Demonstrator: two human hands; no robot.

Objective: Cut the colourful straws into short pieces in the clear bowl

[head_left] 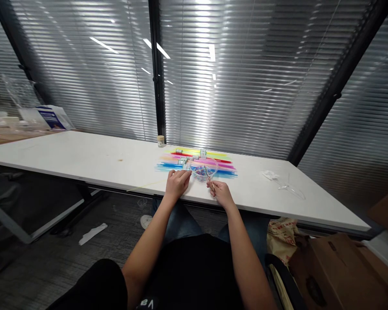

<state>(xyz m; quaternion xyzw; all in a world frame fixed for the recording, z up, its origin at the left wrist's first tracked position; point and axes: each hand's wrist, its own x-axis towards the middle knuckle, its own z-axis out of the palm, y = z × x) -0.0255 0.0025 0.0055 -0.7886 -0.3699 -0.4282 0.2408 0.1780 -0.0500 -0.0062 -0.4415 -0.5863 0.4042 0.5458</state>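
My left hand [177,183] pinches a thin yellow straw [145,185]. Its long end sticks out to the left past the table's front edge, and its short end reaches over a clear round bowl [217,167]. Small multicoloured pieces [201,171] lie in the bowl. Fingers of my right hand [222,193] are closed round the handles of metal scissors [209,175], whose blades point up over the bowl, close to the straw's short end. Behind and beside the bowl, bundles of coloured straws [164,166] with paper labels lie on the white table.
A small lidded jar [161,141] stands at the table's back edge [116,137]. Crumpled white plastic [270,175] and a clear thin item [291,189] lie to the right. Cardboard boxes [345,271] and a paper bag [281,237] sit low on the right.
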